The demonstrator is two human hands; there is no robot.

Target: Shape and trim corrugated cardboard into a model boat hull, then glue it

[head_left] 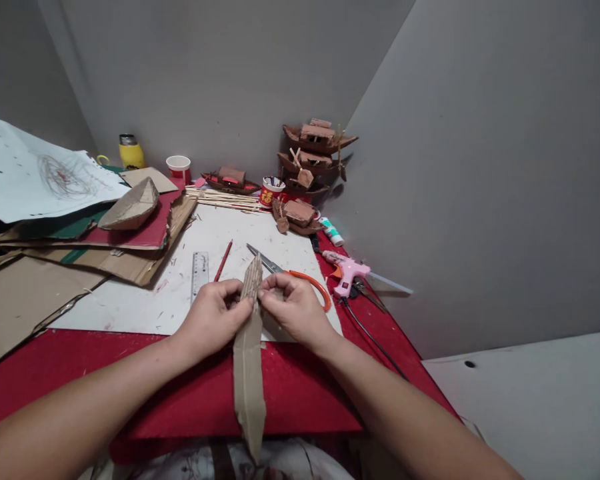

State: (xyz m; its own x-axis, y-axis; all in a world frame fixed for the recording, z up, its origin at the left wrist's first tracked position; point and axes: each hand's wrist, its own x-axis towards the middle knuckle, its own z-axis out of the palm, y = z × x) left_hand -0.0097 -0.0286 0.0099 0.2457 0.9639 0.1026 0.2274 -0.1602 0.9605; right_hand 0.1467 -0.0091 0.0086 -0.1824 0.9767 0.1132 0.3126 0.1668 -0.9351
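- Head view: cardboard strip across near edge of white board.
- Your left hand and right hand, fingers closed, pinch its ribbed end — looks like peeling.
- Next likely: left steady, right pulls.

at eleven o'clock from the view's middle, a red-and-white cup bears the gold character 福. between eight and nine, the clear ruler's markings are too small to read.
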